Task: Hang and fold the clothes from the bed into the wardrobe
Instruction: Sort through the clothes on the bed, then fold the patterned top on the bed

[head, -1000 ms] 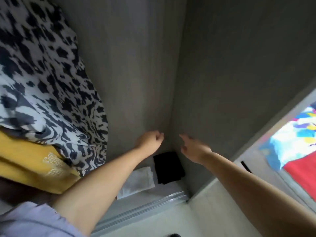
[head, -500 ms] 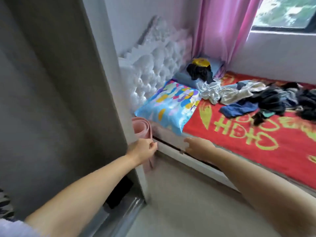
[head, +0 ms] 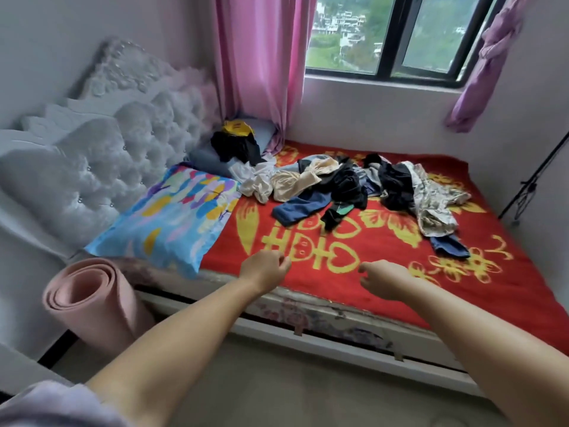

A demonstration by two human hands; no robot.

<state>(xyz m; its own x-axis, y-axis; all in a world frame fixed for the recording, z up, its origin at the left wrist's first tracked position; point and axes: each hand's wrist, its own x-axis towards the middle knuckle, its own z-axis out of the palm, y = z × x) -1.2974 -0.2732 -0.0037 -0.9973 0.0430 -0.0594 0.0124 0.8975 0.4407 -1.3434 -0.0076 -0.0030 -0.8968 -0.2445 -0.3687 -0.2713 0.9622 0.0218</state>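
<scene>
A heap of crumpled clothes (head: 348, 183) lies across the middle of the bed, on a red blanket (head: 385, 260) with yellow patterns: dark, cream, blue and floral pieces. More dark and yellow clothing (head: 235, 143) sits on a grey pillow near the curtain. My left hand (head: 264, 268) hovers over the bed's near edge with fingers loosely curled, holding nothing. My right hand (head: 380, 277) hangs beside it, also loosely curled and empty. Both hands are well short of the clothes. The wardrobe is out of view.
A colourful pillow (head: 166, 223) lies by the white tufted headboard (head: 92, 167). A rolled pink mat (head: 86, 300) stands on the floor at the bed's left corner. Pink curtains (head: 258, 66) flank the window. A black stand (head: 529, 183) leans at the right wall.
My view swung from the wardrobe interior round to the bed. Both empty hands stayed stretched forward and now hover over the bed's near edge.
</scene>
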